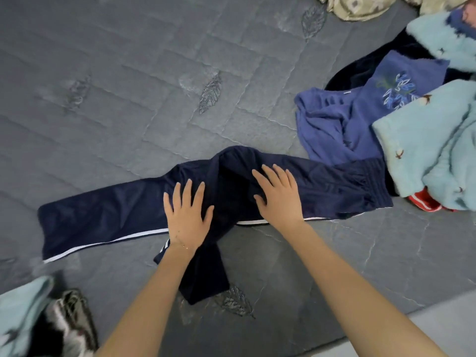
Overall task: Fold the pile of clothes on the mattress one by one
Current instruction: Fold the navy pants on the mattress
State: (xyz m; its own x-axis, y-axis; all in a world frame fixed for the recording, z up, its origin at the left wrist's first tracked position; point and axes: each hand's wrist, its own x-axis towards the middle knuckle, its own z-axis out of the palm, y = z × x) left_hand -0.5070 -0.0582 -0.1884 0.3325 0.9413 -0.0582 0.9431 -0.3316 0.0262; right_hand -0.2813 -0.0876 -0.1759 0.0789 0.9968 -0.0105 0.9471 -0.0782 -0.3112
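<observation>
Your left hand [186, 215] and right hand [277, 194] press flat, fingers spread, on the trousers [103, 215], pile [386, 119] beyond your right.

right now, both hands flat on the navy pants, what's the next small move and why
Probably slide the left hand down to the loose leg that points toward the person and lay it over the leg stretched leftward. It and the right hand rest flat on the navy pants, and the legs lie apart, so folding now would likely come out crooked.

No readable text, label, brand or number shows anywhere.
</observation>
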